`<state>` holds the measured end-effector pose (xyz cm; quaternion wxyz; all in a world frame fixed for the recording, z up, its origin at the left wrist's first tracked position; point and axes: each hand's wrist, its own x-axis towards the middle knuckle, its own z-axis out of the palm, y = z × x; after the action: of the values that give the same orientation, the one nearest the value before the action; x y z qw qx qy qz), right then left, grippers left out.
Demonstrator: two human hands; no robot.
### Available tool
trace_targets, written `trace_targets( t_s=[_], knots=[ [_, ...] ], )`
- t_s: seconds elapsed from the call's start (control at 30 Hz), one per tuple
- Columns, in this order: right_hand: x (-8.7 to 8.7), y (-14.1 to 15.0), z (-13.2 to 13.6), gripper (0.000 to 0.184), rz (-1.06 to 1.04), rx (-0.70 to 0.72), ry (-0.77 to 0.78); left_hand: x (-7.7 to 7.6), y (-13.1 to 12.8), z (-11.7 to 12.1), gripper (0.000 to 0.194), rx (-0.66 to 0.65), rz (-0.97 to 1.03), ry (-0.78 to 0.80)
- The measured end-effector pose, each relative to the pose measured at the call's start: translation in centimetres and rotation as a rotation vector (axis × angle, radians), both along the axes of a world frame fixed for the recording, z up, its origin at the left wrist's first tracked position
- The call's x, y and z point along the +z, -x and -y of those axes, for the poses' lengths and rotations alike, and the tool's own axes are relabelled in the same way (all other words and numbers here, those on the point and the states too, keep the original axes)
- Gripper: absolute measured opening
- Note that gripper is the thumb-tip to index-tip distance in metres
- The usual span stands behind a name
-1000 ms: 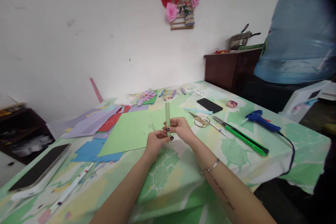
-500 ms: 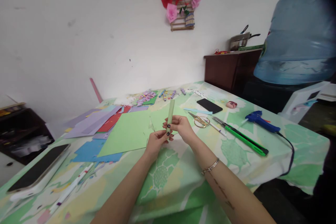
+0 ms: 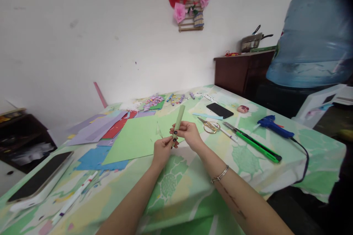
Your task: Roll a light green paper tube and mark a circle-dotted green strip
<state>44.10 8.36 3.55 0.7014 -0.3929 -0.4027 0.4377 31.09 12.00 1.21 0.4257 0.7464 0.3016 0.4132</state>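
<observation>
A thin rolled tube of light green paper (image 3: 180,115) stands tilted between my two hands, its top leaning a little to the right. My left hand (image 3: 163,149) pinches its lower end. Just above, the fingers and thumb of my right hand (image 3: 188,133) close round the tube. Behind the hands lies a large sheet of green paper (image 3: 132,136), with a clear set square (image 3: 159,131) on it. To the right of my right hand are gold-handled scissors (image 3: 211,126), open on the cloth.
Right of the scissors lie a white marker (image 3: 228,134), a green utility knife (image 3: 256,143) and a blue glue gun (image 3: 275,127) with its cord. A black phone (image 3: 220,110) is further back. Coloured papers (image 3: 96,128) and another phone (image 3: 41,176) lie on the left.
The paper tube tilts slightly further right at its top, and its lower end has shifted a little left with my fingers. Both hands keep hold of it.
</observation>
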Motion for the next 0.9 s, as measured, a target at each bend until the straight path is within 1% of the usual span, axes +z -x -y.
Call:
trace_targets(
  t_s=[0.2, 0.3, 0.43, 0.5, 0.67, 0.8, 0.9],
  knots=[
    [0.00, 0.34, 0.07, 0.034, -0.006, 0.001, -0.002, -0.12, 0.02, -0.05, 0.025, 0.039, 0.001, -0.010],
    [-0.04, 0.22, 0.00, 0.035, -0.008, -0.013, 0.002, -0.30, -0.16, -0.15, 0.022, 0.023, 0.007, -0.001],
    [-0.06, -0.07, -0.13, 0.036, -0.036, -0.047, 0.003, -0.34, -0.47, -0.03, 0.015, -0.047, 0.012, 0.041],
    [-0.08, -0.16, -0.17, 0.036, -0.052, -0.058, 0.010, -0.29, -0.53, 0.10, 0.014, -0.064, -0.003, 0.038],
    [-0.15, -0.10, -0.15, 0.036, -0.050, -0.065, 0.028, -0.21, -0.41, 0.26, 0.017, -0.037, -0.053, -0.048],
    [-0.08, 0.01, -0.05, 0.036, -0.037, -0.066, 0.028, -0.18, -0.38, 0.26, 0.016, -0.052, -0.036, -0.003],
    [0.02, 0.04, -0.04, 0.037, -0.026, -0.062, 0.028, -0.24, -0.45, 0.23, 0.017, -0.056, -0.030, -0.005]
  ],
)
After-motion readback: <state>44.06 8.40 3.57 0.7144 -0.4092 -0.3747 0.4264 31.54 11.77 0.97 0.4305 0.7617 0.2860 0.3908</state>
